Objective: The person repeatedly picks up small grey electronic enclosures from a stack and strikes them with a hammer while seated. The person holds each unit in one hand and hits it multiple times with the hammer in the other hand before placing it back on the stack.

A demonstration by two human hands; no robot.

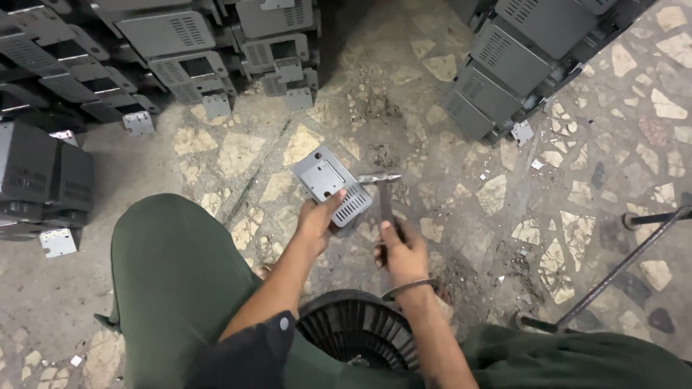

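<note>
Head view: left hand (315, 220) pinches grey vented metal plate (332, 185) by its near edge, above floor (238, 155). Right hand (402, 252) fisted around hammer (384, 193), head touching plate's right edge. Risk: glancing strike hits left fingertips.

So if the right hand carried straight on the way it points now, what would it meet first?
The right hand holds a hammer pointing away from the person. Going straight on, the hammer head would probably first meet the edge of the grey metal plate held by the left hand, though depth is unclear; otherwise the stone floor.
</note>
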